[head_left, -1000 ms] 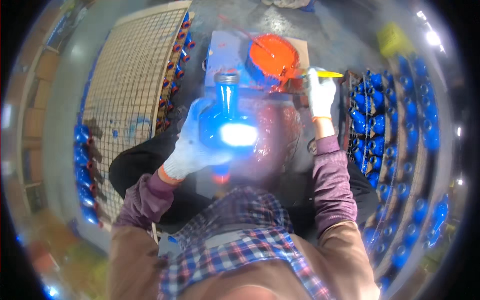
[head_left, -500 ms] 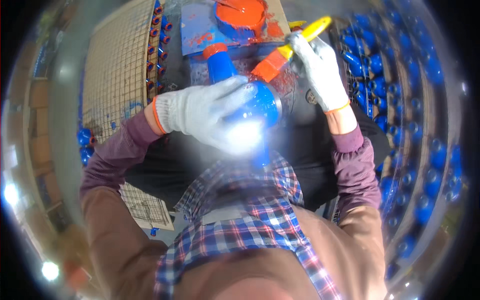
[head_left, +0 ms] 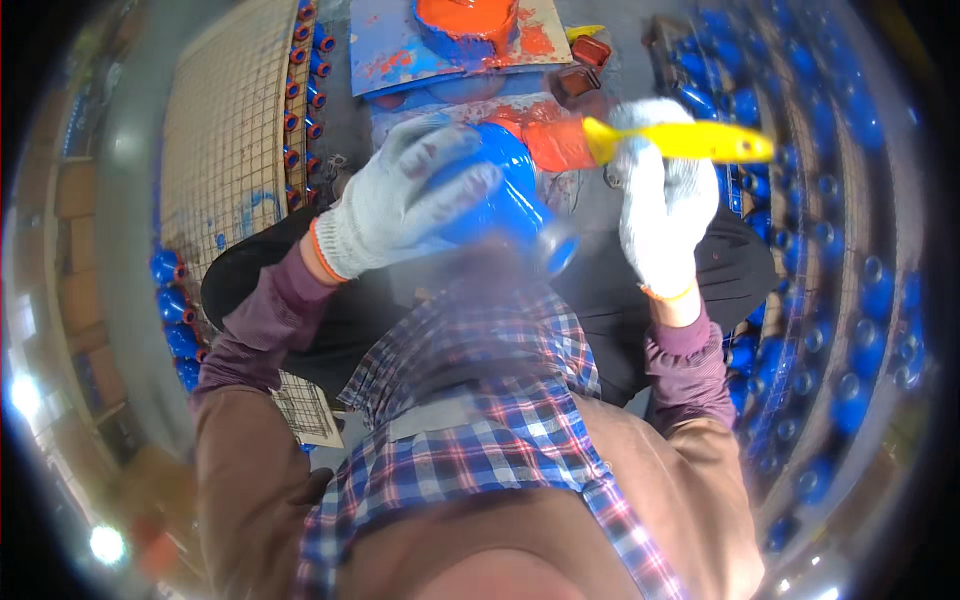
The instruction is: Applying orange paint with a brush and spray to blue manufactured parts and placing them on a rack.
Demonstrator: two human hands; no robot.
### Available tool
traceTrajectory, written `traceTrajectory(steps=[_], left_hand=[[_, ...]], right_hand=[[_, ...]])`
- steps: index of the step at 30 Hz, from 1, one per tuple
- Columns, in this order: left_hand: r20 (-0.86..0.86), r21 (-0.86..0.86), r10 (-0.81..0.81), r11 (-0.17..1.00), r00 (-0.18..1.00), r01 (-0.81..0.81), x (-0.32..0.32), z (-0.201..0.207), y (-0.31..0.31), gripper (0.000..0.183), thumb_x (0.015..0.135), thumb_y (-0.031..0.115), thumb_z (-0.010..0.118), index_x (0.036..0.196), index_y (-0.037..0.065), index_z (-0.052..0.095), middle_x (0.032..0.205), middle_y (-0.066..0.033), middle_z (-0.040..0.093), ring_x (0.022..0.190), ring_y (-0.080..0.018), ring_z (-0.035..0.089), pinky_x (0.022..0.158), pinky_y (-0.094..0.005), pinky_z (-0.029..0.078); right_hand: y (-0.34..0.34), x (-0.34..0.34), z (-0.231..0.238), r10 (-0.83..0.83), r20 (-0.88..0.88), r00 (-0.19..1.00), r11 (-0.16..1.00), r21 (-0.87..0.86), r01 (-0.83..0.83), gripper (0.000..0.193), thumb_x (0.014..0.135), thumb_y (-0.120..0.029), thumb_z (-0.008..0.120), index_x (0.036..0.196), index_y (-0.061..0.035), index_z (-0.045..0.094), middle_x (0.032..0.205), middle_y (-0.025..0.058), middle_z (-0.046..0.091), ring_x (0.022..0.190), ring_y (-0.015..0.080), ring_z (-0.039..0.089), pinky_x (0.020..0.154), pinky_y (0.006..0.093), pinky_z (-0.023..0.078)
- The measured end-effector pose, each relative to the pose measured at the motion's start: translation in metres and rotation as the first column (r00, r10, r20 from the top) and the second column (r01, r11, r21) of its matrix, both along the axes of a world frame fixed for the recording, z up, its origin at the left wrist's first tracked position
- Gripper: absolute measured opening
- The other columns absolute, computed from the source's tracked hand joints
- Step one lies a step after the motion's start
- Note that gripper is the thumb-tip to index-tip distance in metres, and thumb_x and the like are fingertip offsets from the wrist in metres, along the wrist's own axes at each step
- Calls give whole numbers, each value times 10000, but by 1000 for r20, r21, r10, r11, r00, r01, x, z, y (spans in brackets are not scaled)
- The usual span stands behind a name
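My left hand (head_left: 405, 200), in a white knit glove, is closed around a glossy blue pipe fitting (head_left: 505, 195) above my lap. Its fingers hide part of the fitting's body, and the near end is blurred. A paintbrush (head_left: 705, 141) with a yellow handle lies sideways in my right hand (head_left: 668, 205), also gloved in white. Orange-red paint coats its bristles, which meet the far end of the fitting, where orange-red shows on the rim.
Beyond my hands, a tub of orange-red paint (head_left: 470, 42) stands on a paint-smeared board (head_left: 375, 55). Small dark red rectangular pieces (head_left: 577, 82) lie beside it. A wire-mesh rack (head_left: 225, 130) edged with blue fittings is at left; many blue fittings (head_left: 850, 400) fill racks at right.
The fitting has been turned in my left hand, its red-rimmed end swinging right toward the brush. My right hand has moved slightly nearer, and the brush has tipped from slanting to nearly level.
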State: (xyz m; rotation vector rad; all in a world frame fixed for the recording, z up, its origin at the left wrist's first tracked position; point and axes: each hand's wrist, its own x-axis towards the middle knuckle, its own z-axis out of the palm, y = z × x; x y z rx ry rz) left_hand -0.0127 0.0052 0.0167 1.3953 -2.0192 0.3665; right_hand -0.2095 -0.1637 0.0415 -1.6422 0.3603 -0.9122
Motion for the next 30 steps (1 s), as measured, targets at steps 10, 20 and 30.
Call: traceTrajectory(steps=[10, 20, 30], left_hand=[[-445, 100, 331, 942, 832, -321, -28, -25, 2, 966, 527, 241, 943, 1330, 52, 441, 1261, -150, 490, 1157, -358, 508, 995, -458, 423], [-168, 101, 35, 995, 985, -18, -1, -7, 0, 755, 633, 154, 826, 1300, 47, 489, 1221, -183, 522, 1071, -376, 541, 920, -509, 458], [-940, 320, 291, 933, -176, -164, -45, -17, -12, 574, 772, 167, 799, 1233, 26, 488, 1132, -70, 611, 985, -168, 636, 839, -290, 541]], right_hand=[[-4, 9, -6, -187, -52, 981, 982, -41, 185, 197, 934, -43, 562, 1113, 32, 593, 966, 68, 618, 813, 112, 582, 731, 246, 484], [-18, 24, -12, -64, -115, 991, 958, -285, 29, 211, 940, -73, 583, 1126, 22, 615, 1010, 98, 651, 860, 162, 603, 770, 271, 489], [18, -7, -32, -152, -2, 988, 882, -452, 134, 253, 737, -10, 709, 987, -39, 683, 939, 133, 663, 897, 328, 624, 807, 385, 503]])
